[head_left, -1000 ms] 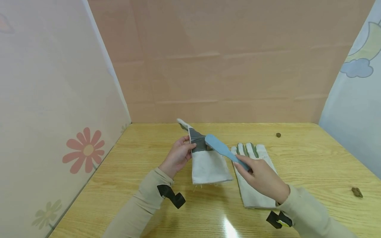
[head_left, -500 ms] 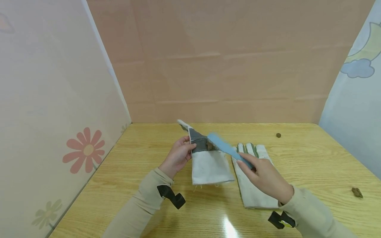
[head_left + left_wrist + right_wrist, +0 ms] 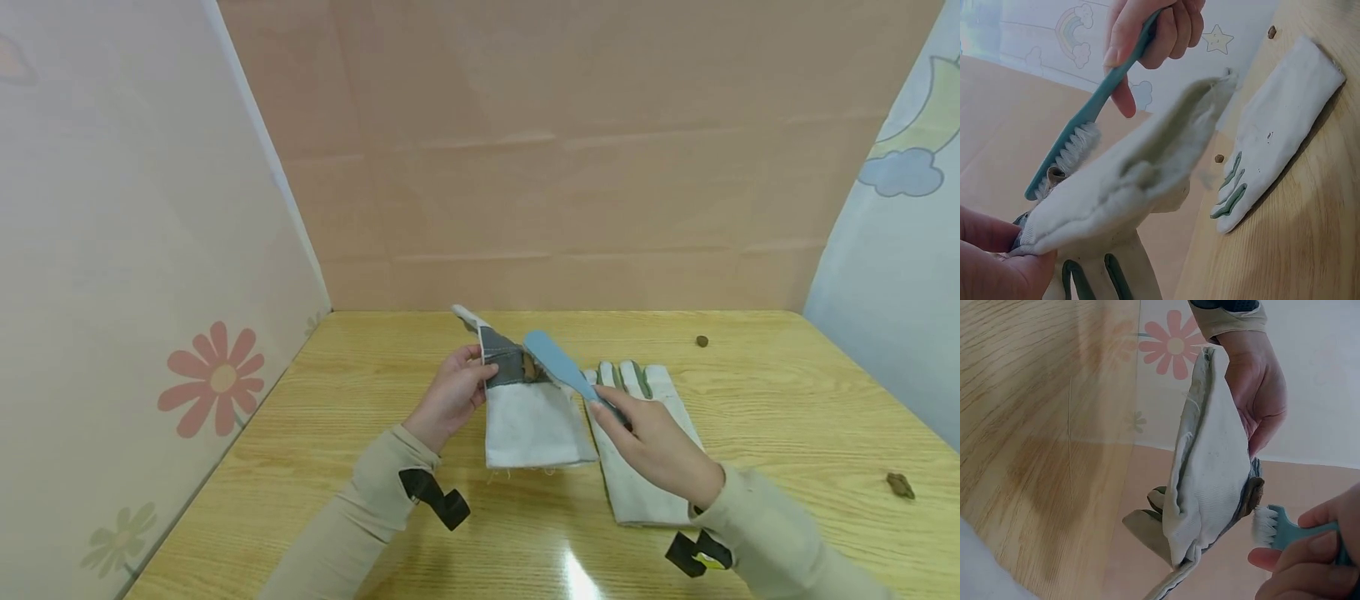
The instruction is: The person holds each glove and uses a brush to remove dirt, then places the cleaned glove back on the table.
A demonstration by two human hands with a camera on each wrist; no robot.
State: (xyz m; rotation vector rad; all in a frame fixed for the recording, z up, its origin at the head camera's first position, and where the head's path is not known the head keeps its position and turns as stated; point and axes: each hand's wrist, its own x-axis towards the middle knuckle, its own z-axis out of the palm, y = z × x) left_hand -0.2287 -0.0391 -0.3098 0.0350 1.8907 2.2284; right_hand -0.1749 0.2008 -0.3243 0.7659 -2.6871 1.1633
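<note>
My left hand (image 3: pixel 453 392) pinches a white work glove (image 3: pixel 528 425) by its side at the dark grey band, holding it up off the table with the cuff hanging down. A brown clump (image 3: pixel 1252 495) sticks to that band. My right hand (image 3: pixel 656 442) grips the handle of a blue brush (image 3: pixel 558 362), its back facing up in the head view. White bristles (image 3: pixel 1077 149) show in the left wrist view, right at the brown clump. Green trim marks the held glove's fingers, seen in the left wrist view.
A second white glove (image 3: pixel 637 483) with green-trimmed fingers lies flat on the wooden table (image 3: pixel 300 500), partly under my right hand. Small brown lumps lie on the right side, one farther back (image 3: pixel 702 341) and one nearer (image 3: pixel 900 485). Printed panels enclose the sides and back.
The brush has shifted slightly right and back over the glove's band in small strokes, and the brown clump now shows beside it. The held glove's cuff has swung a little to the right.
</note>
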